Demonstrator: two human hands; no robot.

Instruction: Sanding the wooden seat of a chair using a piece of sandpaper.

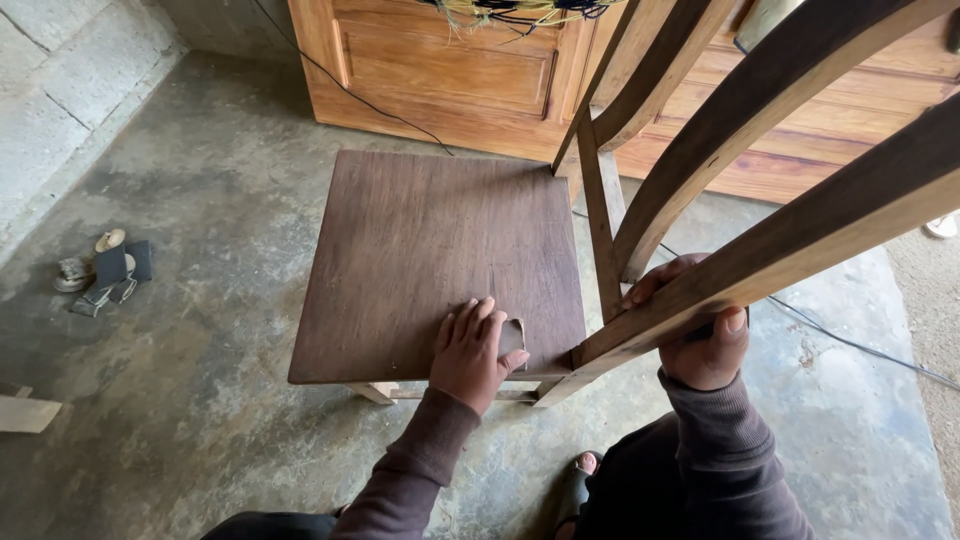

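A dark brown wooden chair stands on the concrete floor, its flat seat [420,250] facing me. My left hand [470,350] lies flat near the seat's front right corner and presses a small piece of sandpaper [513,337] onto the wood. My right hand [700,340] grips the nearest curved slat of the chair back [800,240], fingers wrapped round it. More curved slats [700,130] rise behind it to the upper right. My dark sleeves reach in from the bottom edge.
A light wooden cabinet [450,70] stands behind the chair, with a black cable [340,80] running down across the floor. Small scraps and pads [105,270] lie at the left by the block wall. A wood offcut [25,412] sits at the left edge. My sandalled foot [580,480] shows below.
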